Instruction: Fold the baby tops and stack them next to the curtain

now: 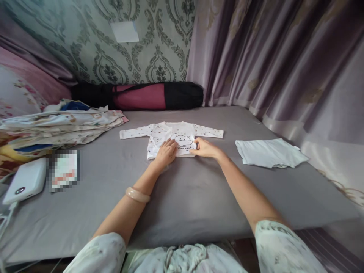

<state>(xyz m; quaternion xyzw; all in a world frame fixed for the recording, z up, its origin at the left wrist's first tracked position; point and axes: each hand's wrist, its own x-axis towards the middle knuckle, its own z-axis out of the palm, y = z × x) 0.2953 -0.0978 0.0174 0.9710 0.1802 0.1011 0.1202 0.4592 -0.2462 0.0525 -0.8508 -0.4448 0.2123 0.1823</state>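
A small white baby shirt (159, 132) with printed specks and a cartoon animal on its front lies spread on the grey bed sheet, both sleeves stretched out sideways. My left hand (166, 151) rests flat on the lower middle of the shirt, fingers extended. At the shirt's lower right side, my right hand (205, 148) pinches the edge of the cloth between thumb and fingers. A pale bangle circles my left wrist.
A folded white cloth (269, 152) lies to the right. Stacked clothes (65, 123) are at the left, with a white power bank (27, 180) and a blurred-out item (65, 170) nearer. A black and maroon long bag (139, 95) lies along the wall; curtains hang at right.
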